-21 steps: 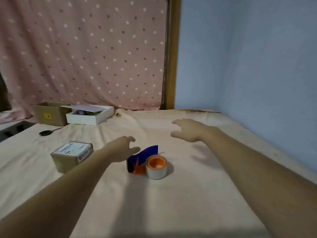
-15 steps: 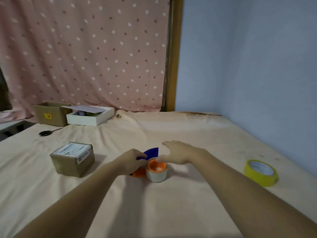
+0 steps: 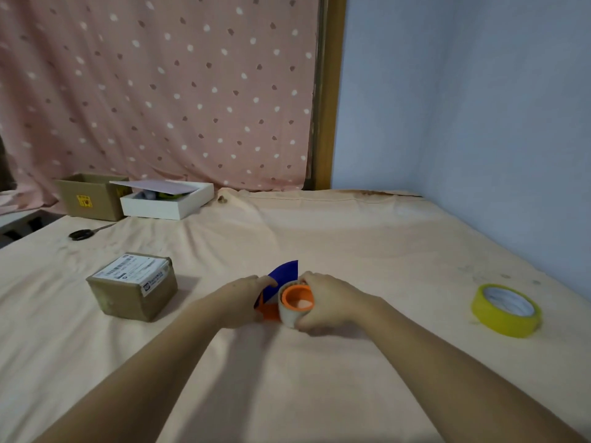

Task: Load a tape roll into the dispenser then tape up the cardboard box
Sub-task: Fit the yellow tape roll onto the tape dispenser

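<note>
A blue and orange tape dispenser point(image 3: 283, 276) lies mid-table, with a pale roll on its orange hub point(image 3: 298, 300). My left hand point(image 3: 238, 297) grips the dispenser's blue body from the left. My right hand point(image 3: 329, 302) wraps around the roll on the hub from the right. A small closed cardboard box point(image 3: 132, 287) with a white shipping label stands to the left of my hands. A yellow tape roll point(image 3: 507, 310) lies flat at the right, apart from both hands.
The peach cloth-covered table point(image 3: 319, 235) meets a blue wall on the right and a dotted pink curtain behind. At the back left stand an open brown carton point(image 3: 89, 199) and a white box point(image 3: 166, 201). Black-handled scissors point(image 3: 83, 234) lie near them.
Both hands came down from above the table and closed on the dispenser, left on its blue body, right on the roll. The view tilted and the yellow roll came into sight.
</note>
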